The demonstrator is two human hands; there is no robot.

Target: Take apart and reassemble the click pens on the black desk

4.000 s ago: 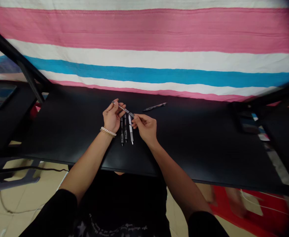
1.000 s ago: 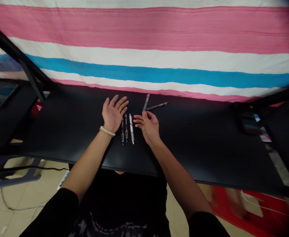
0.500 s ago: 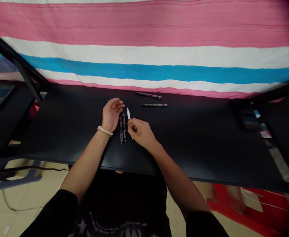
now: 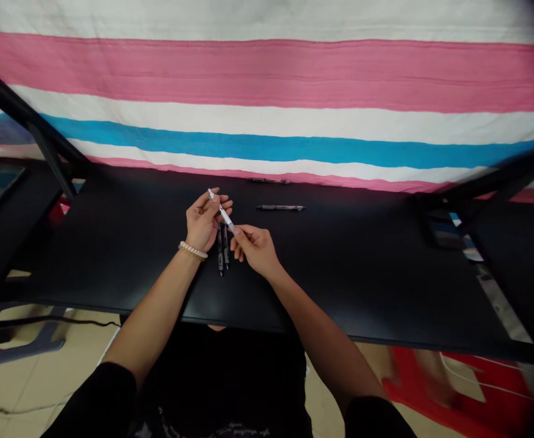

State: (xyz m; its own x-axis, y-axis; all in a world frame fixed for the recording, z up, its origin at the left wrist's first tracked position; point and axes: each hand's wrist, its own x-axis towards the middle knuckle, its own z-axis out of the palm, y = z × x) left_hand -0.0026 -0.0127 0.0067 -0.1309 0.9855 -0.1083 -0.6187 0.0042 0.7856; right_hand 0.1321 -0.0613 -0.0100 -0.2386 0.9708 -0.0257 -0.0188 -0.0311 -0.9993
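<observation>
Both hands are grasping the same white pen (image 4: pixel 226 218): the left hand (image 4: pixel 201 226) has the clicker end between thumb and fingers, the right hand (image 4: pixel 256 246) pinches the grey grip end. So neither hand is nearer. The pen seems raised above the desk (image 4: pixel 362 261), its long axis slanting from the left hand, farther away, down to the right hand, closer to the front edge. Under it, between the hands, two dark pens (image 4: pixel 220 258) lie side by side, directed to the front edge. Beyond the right hand, a third dark pen (image 4: pixel 280 208) lies roughly parallel to the back edge; a fourth pen (image 4: pixel 270 180) is at that edge, where the striped cloth (image 4: pixel 267 73) hangs. Nothing stands between hands and white pen.
</observation>
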